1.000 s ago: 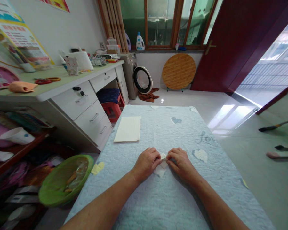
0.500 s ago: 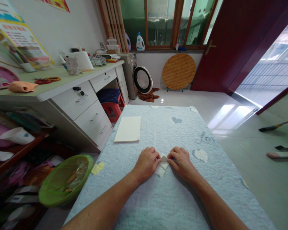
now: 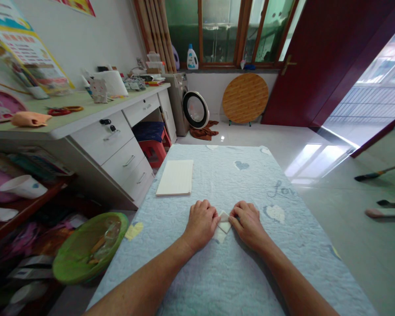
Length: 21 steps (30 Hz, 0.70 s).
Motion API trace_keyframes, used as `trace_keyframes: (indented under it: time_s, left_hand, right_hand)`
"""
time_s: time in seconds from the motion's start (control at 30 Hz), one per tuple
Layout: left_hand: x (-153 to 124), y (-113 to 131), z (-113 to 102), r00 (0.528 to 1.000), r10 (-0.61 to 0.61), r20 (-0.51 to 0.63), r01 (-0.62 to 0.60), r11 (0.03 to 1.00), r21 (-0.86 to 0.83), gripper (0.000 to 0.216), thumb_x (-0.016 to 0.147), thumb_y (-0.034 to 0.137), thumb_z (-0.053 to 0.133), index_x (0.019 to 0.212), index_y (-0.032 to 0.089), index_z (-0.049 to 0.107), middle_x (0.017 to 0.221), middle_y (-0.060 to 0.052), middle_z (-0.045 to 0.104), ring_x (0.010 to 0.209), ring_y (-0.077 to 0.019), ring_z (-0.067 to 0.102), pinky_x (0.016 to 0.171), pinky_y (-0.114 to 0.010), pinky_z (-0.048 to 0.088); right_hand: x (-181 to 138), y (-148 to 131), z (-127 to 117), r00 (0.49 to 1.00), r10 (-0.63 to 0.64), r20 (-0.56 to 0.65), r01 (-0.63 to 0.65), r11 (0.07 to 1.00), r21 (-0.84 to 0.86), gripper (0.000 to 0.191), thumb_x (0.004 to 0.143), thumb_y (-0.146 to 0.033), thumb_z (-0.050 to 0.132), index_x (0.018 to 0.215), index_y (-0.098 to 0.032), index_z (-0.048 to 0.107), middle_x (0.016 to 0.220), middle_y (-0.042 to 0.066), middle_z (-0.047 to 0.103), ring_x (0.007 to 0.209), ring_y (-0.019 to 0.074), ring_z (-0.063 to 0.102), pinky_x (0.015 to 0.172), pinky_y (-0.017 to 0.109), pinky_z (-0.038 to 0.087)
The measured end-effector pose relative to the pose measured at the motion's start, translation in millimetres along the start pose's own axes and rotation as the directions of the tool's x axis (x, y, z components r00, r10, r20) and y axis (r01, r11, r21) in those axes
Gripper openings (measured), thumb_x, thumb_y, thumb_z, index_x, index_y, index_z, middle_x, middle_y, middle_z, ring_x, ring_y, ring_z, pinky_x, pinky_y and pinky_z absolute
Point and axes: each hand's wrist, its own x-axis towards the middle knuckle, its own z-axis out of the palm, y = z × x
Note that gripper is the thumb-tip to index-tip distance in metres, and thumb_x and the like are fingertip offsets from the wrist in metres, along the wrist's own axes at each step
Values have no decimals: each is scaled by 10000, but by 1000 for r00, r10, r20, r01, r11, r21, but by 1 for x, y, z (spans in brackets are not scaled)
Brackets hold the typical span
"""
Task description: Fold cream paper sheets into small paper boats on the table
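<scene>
A small folded piece of white paper (image 3: 223, 226) lies on the light blue quilted tablecloth (image 3: 230, 272) in the middle of the table. My left hand (image 3: 200, 221) is curled at its left edge, fingertips pinching the paper. My right hand (image 3: 248, 223) is curled at its right edge, thumb and fingers pinched on the fold. Both hands rest on the cloth, close together, and hide part of the paper.
A stack of white paper (image 3: 176, 177) lies farther back on the left of the table. A green basket (image 3: 88, 245) with scraps sits on the floor at the left. A white desk with drawers (image 3: 118, 145) stands beyond it. Another person's foot (image 3: 380, 213) shows at the right.
Both hands have shifted slightly on the paper, pressing its folds; the paper looks a little more compact. Nothing else has moved.
</scene>
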Motion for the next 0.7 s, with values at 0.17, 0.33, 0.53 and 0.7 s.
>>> trace_keyframes:
  time_s: [0.17,0.33,0.53,0.7]
  left_hand:
    - [0,1,-3,999,-33,0,33,999,-21,133,887,312,634,829,194,653,939,-54,572,959,-243,496,842,-380,378]
    - [2,-1,-4,999,-41,6,41,997,-66,129,865,315,665,810,199,654,924,-42,576,952,-237,500,836,-371,374]
    - [2,-3,-5,999,-44,9,44,996,-79,96,857,285,664,810,202,661,932,-42,582,959,-234,506,846,-369,378]
    - [3,-7,-8,999,-40,12,41,994,-100,77,861,263,640,826,200,664,935,-43,592,958,-232,520,849,-367,394]
  right_hand:
    - [1,-1,2,1000,12,-19,-13,1000,-19,105,864,-223,599,765,-205,625,912,53,598,910,233,504,823,376,339]
    - [2,-6,3,998,50,-37,-51,998,-43,144,869,-233,590,731,-201,616,909,58,602,910,238,498,814,380,336]
    - [1,-11,2,993,109,-44,-113,990,-81,152,862,-246,607,718,-198,613,924,71,606,925,254,492,799,383,330]
    - [2,-14,-1,989,145,-15,-146,984,-98,165,871,-261,604,723,-191,622,938,70,603,937,247,488,806,371,323]
